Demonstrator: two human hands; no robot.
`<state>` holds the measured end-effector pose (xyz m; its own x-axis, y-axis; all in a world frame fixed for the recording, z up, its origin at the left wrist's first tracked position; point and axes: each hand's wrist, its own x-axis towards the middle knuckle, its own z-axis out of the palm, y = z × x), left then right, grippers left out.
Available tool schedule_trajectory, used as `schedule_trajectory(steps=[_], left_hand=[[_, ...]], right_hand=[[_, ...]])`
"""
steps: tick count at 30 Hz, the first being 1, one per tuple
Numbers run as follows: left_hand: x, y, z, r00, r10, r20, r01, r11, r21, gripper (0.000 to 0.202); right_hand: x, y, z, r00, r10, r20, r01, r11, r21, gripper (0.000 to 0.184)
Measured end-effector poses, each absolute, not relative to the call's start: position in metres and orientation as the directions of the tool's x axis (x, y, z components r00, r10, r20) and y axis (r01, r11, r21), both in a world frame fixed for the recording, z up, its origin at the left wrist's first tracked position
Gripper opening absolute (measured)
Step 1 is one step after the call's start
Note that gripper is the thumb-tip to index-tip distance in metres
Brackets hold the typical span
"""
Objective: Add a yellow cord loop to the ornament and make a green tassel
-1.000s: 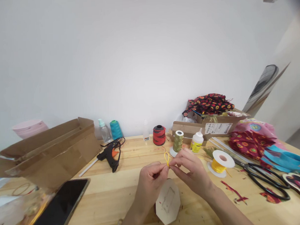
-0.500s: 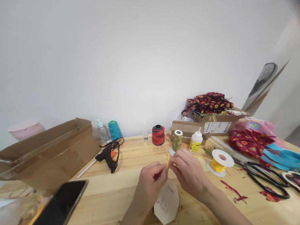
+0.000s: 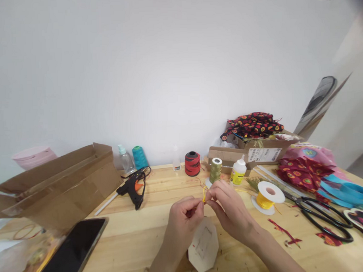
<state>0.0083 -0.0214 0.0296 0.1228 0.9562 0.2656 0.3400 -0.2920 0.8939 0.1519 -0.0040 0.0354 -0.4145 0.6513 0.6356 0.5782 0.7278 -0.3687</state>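
A thin yellow cord (image 3: 204, 194), bent into a small loop, is pinched between my two hands above the table. My left hand (image 3: 187, 215) grips it from the left with thumb and forefinger. From the right, my right hand (image 3: 227, 206) closes on the same cord, its fingertips nearly touching the left ones. Below the hands lies a pale eight-sided piece (image 3: 204, 246) with faint marks on its face. A white spool of yellow cord (image 3: 265, 202) stands right of my right hand, and a strand of cord shows between them.
Behind stand a green thread spool (image 3: 215, 171), a glue bottle (image 3: 238, 171) and a red thread spool (image 3: 192, 164). Black-handled scissors (image 3: 327, 218) lie to the right. Leftward are a glue gun (image 3: 132, 191), a phone (image 3: 72, 251) and a cardboard box (image 3: 67, 191).
The yellow loop above my fingertips has become narrower and changed shape. Both hands keep their pinch in nearly the same place. The whole view has shifted slightly.
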Motion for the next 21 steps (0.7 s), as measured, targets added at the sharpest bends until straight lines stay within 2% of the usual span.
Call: schedule_trajectory(steps=[6,9,12,17,21], left_hand=[[0.0071,-0.0231,0.0304,0.108,0.965,0.239,0.285,-0.26,0.922,0.026],[0.0072,-0.0233,0.0296,0.1,0.966,0.24,0.268,-0.259,0.928,0.026],[0.0081,-0.0233,0.0289,0.11,0.962,0.251,0.263,-0.271,0.926,0.024],[0.0087,-0.0237,0.0281,0.161,0.944,0.289,0.319,-0.327,0.89,0.032],[0.0092,-0.0244,0.0264,0.175,0.935,0.307,0.352,-0.351,0.868,0.03]], right_hand=[[0.1508,-0.0057,0.0377,-0.382,0.684,0.622,0.496,0.719,-0.487,0.014],[0.1537,-0.0036,0.0386,-0.216,0.815,0.537,0.392,0.576,-0.717,0.01],[0.1556,-0.0007,0.0394,-0.095,0.932,0.35,0.198,0.362,-0.911,0.017],[0.15,-0.0018,0.0421,-0.218,0.953,0.212,-0.025,0.212,-0.977,0.021],[0.1473,-0.0051,0.0421,-0.192,0.972,0.135,-0.107,0.116,-0.987,0.021]])
